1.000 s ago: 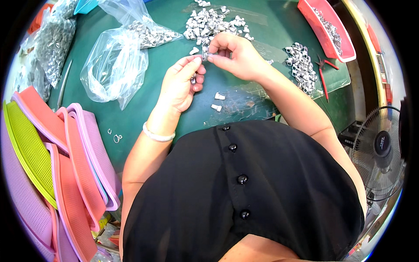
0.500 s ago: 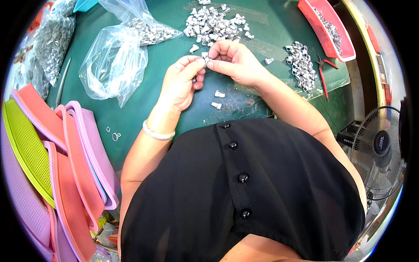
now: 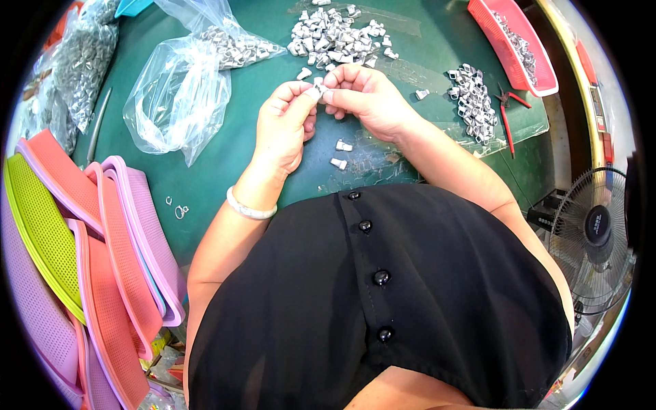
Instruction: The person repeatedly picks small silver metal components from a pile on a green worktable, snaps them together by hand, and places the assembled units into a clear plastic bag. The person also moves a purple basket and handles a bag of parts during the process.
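Note:
Over the green table, my left hand [image 3: 287, 119] and my right hand [image 3: 365, 99] meet fingertip to fingertip. Both are closed on one small silver metal piece [image 3: 318, 83], mostly covered by the thumbs and forefingers. Two similar pieces [image 3: 342, 146] lie on the table just below my hands. Beyond my fingers is a loose heap of grey metal pieces [image 3: 335, 37]. A flatter pile of square-holed metal pieces [image 3: 473, 106] lies to the right, with a single piece [image 3: 421, 94] between it and my right hand.
Red-handled pliers [image 3: 506, 123] lie beside the right pile, near a pink basket [image 3: 547, 85] of metal parts. An open clear plastic bag [image 3: 178, 102] of pieces is at left. Nested plastic baskets [image 3: 116, 287] crowd the left edge; a fan [image 3: 594, 225] stands at right.
My hands shift very slightly, and the fingers turn a little around the small metal piece. The piles and other things stay where they were.

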The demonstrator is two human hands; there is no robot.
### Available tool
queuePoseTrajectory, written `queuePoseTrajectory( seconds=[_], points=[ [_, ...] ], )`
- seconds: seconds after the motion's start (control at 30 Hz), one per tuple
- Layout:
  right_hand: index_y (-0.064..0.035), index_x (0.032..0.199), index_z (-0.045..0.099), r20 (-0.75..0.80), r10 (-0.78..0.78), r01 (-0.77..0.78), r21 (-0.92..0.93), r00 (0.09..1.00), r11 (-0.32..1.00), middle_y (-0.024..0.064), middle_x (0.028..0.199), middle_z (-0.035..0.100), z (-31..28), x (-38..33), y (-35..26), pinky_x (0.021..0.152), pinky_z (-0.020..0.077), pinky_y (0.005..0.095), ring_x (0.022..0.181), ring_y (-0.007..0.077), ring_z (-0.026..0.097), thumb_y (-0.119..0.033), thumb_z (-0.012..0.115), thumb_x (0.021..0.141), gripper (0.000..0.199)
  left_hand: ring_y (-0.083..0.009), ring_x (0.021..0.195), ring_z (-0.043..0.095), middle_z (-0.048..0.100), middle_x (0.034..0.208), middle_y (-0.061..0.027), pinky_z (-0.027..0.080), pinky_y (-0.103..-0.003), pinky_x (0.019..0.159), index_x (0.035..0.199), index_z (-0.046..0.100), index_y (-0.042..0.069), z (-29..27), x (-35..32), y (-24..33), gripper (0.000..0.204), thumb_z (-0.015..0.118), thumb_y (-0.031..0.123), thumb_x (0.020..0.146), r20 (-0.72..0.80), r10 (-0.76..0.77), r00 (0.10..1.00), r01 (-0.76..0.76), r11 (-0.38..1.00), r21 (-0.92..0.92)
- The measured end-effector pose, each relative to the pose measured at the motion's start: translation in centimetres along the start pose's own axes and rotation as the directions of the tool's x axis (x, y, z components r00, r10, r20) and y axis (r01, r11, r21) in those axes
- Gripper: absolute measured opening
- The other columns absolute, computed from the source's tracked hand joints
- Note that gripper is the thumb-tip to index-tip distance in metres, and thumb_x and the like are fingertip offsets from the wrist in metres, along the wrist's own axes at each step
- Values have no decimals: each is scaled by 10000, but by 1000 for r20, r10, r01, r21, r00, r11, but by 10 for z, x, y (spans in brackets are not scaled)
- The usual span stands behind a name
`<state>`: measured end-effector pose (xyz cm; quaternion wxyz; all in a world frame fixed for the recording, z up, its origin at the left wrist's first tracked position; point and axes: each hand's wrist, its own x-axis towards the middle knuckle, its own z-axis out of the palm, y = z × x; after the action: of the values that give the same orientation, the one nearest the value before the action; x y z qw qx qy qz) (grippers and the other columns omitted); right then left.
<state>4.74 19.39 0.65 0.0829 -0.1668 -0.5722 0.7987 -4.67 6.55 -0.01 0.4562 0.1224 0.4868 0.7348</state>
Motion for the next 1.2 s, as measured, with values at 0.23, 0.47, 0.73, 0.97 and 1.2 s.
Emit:
queuePoseTrajectory(
  seconds=[0.23,0.47,0.73,0.97,1.2],
  points=[
    [-36,840,557,-41,-45,45,2,998,999,5,715,568,7,-1,0,573,418,198,625,62,506,-119,623,790,117,-47,487,395,494,670,14,284,-167,395,876,525,60,-2,0,0,56,538,110,853,3,-2,1000,2,998,-66],
    [-57,839,553,93,-73,79,-66,993,995,-24,751,549,-1,0,-4,630,409,205,677,60,499,-104,603,802,78,-48,494,376,465,678,7,267,-161,389,888,509,58,-7,2,3,97,492,153,877,124,-146,982,170,962,-214],
    [-30,836,542,158,-149,174,-161,976,972,-9,780,548,-13,1,-11,645,409,215,709,67,493,-80,588,796,78,-46,526,425,514,639,-6,317,-190,428,862,557,24,-13,7,14,94,563,104,814,-7,-113,994,112,975,193],
    [-26,800,490,233,-388,440,-649,892,621,65,878,567,-9,-6,-22,744,438,268,824,136,544,-1,587,739,117,-19,554,422,530,660,26,316,-155,487,893,603,33,-6,1,5,112,552,117,839,60,173,983,-163,676,719],
    [-37,792,496,290,-595,579,-724,749,376,93,871,574,0,-7,-19,734,453,304,824,223,572,-1,619,692,163,-36,474,365,474,632,29,271,-157,413,920,587,40,-2,-6,17,161,491,165,891,133,-159,978,133,974,185]
  ],
)
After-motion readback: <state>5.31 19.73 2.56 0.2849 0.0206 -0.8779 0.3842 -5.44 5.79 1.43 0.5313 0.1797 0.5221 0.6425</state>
